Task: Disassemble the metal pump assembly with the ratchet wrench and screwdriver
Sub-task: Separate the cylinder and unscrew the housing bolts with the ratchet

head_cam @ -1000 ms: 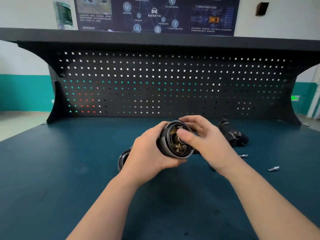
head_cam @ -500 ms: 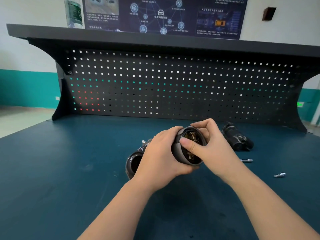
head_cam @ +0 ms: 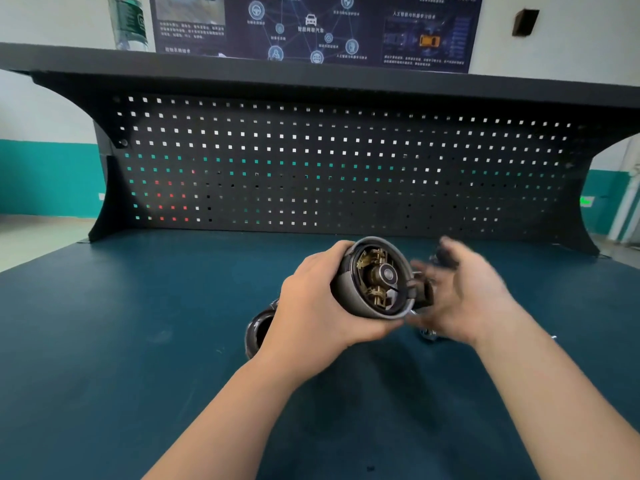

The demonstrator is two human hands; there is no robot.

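While the left hand [head_cam: 311, 317] wraps its fingers round the pump housing [head_cam: 372, 278], the cylinder sits lifted above the blue bench [head_cam: 104, 341], open end facing the camera with brass parts showing inside. At three o'clock of it the right hand [head_cam: 464, 292], blurred, spreads its fingers and holds nothing. Another dark ring-shaped part [head_cam: 258, 329] lies on the bench at seven o'clock of the housing.

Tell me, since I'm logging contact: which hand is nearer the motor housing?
Left. The left hand grips the motor housing around its body; the right hand, blurred, is open just beside its open end, apparently not touching.
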